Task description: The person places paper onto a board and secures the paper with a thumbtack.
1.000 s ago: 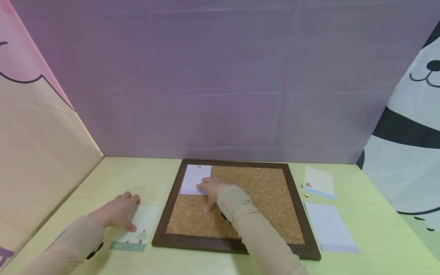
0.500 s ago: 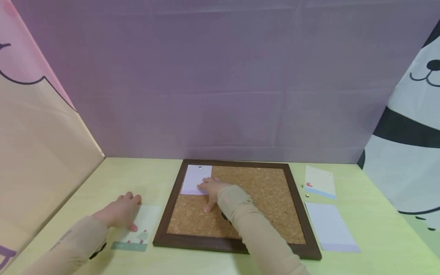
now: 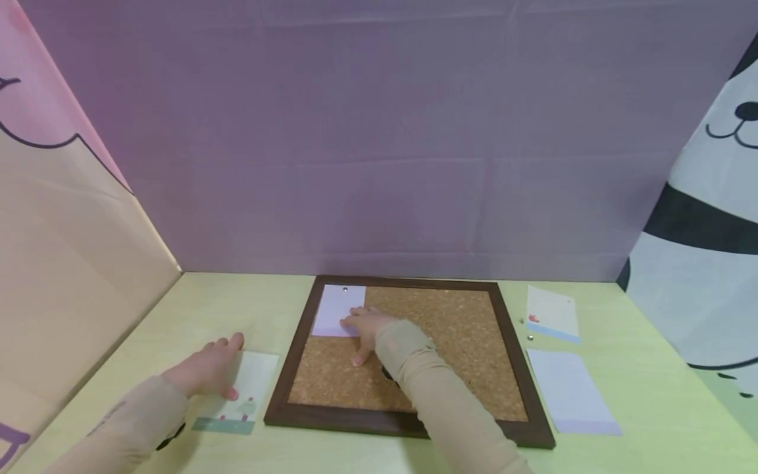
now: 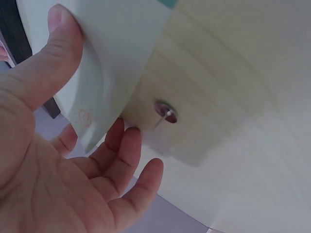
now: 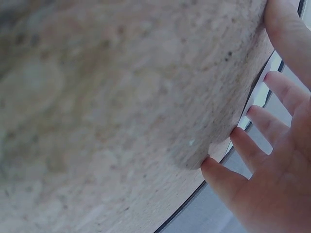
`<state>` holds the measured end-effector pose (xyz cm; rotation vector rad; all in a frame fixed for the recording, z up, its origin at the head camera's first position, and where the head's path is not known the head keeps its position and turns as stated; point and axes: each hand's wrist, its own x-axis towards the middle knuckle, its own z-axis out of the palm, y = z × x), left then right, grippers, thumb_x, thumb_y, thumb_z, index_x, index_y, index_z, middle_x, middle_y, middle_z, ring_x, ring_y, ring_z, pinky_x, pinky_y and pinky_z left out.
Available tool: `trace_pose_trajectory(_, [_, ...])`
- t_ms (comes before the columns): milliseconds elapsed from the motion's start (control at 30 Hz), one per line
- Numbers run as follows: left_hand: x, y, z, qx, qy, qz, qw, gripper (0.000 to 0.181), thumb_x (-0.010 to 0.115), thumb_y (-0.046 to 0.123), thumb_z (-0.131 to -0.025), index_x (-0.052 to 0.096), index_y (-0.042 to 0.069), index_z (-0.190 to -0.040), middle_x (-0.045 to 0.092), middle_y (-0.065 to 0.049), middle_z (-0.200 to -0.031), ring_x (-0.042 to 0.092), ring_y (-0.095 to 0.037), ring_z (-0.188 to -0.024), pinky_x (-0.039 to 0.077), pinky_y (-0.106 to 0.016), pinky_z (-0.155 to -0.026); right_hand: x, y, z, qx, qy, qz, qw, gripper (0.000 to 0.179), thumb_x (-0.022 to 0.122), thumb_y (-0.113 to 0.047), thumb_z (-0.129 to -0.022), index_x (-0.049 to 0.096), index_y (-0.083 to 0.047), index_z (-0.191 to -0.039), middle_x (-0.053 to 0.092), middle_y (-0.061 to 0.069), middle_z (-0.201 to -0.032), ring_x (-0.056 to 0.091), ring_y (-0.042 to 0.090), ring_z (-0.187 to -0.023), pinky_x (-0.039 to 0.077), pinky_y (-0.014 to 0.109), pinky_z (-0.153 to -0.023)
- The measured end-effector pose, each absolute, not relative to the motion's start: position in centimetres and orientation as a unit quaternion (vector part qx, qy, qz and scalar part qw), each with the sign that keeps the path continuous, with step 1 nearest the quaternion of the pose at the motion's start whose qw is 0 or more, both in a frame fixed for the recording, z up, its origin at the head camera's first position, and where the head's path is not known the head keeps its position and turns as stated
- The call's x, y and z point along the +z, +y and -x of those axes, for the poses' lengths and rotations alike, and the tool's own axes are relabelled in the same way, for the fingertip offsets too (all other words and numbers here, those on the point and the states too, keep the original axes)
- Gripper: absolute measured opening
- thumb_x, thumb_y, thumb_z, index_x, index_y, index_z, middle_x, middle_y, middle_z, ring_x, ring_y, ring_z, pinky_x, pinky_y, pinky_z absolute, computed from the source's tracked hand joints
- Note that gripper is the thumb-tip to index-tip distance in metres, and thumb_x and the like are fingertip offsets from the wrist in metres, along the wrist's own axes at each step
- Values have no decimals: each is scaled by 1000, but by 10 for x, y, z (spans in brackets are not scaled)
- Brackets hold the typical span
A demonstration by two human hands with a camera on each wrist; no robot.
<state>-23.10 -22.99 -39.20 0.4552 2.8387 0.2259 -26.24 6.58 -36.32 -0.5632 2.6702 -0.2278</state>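
Observation:
In the head view, my left hand (image 3: 207, 368) is at a picture card (image 3: 243, 375) left of the corkboard (image 3: 438, 349). Left wrist view: the thumb lies over the card (image 4: 116, 58), the fingers curl at its far edge, and a corner with a small sun drawing bends up. Beside it a thumbtack (image 4: 166, 112) lies point up on the table. My right hand (image 3: 367, 326), fingers spread, rests on the board with fingertips on a pale lilac card (image 3: 334, 309) at the board's upper left. A tack (image 3: 345, 289) sits at that card's top edge.
Right of the board lie a cream card (image 3: 552, 315) with a blue strip and a larger lilac card (image 3: 571, 392). A loose tack (image 3: 530, 338) lies near them, and another small one (image 3: 522, 320) just above. A purple backdrop (image 3: 385, 145) stands behind the table.
My left hand has shifted slightly right, and the card's far right corner shows more clearly, looking raised a little. The right hand has stayed in place.

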Motion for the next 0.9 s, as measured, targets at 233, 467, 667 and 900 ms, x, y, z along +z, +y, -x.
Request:
trace_pose_trajectory(233, [-392,-231,231,106,971,-150,152,77,86,22,-60,35,-2,-114,57,-18,-91,59,-33,-83,51,-51,-76,-363,66,261,-90,955,199,201,81,80,-28,-73,41,-21,-143,25,2,-156,18,29,-145,19,46,-117])
trace_pose_trajectory(467, [-388,-235,233,145,962,-151,173,78,85,17,-61,35,-2,-118,57,-16,-91,59,-30,-81,52,-48,-74,-364,66,262,-86,956,194,202,82,79,-29,-73,39,-22,-144,24,1,-157,18,28,-145,21,44,-117])
trace_pose_trajectory(667, [-388,-237,234,170,957,-147,183,74,85,14,-62,39,0,-118,54,-13,-90,53,-24,-77,47,-35,-60,-365,66,261,-90,955,199,201,81,80,-28,-73,40,-21,-144,25,2,-156,18,28,-144,21,44,-117])
trace_pose_trajectory(900, [-384,-238,236,156,958,-170,169,64,82,8,-67,40,-1,-115,58,-12,-87,56,-24,-78,50,-42,-71,-363,66,260,-90,956,196,198,82,80,-29,-72,41,-22,-144,25,1,-156,19,27,-144,23,45,-116])
